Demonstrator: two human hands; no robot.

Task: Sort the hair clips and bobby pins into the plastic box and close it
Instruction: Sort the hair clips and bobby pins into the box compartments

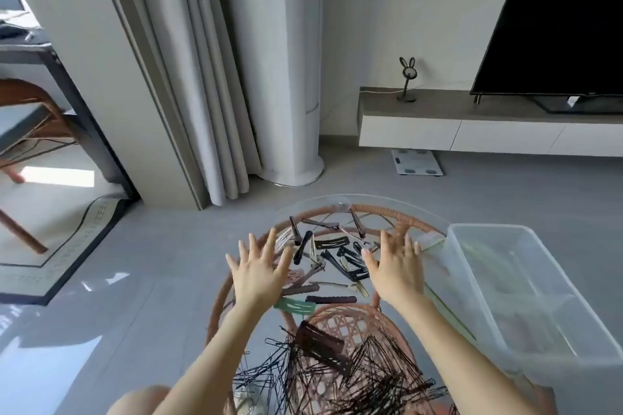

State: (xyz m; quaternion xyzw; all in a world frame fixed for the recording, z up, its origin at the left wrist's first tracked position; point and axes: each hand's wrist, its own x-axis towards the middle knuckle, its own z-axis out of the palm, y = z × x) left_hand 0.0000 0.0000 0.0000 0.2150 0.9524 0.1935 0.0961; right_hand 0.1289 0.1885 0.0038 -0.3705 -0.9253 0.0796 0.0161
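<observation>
Hovering both hands flat, fingers spread, gripping nothing: left hand point(258, 274), right hand point(397, 271) | scattered black and brown hair clips point(337, 251) mid-frame, thin black bobby pins point(354, 371) heaped bottom centre | clear plastic box point(526, 296) at right looks mostly empty, lidless | basically everything left

Bobby pins point(354, 377): heap cut by bottom edge, count unreadable. Box point(526, 296): contents blurred through translucent wall, possibly clips. Right fingers point(401, 242) motion-blurred. Left hand point(258, 274) hides part of the clips point(337, 253). TV point(559, 23) cropped at right.
</observation>
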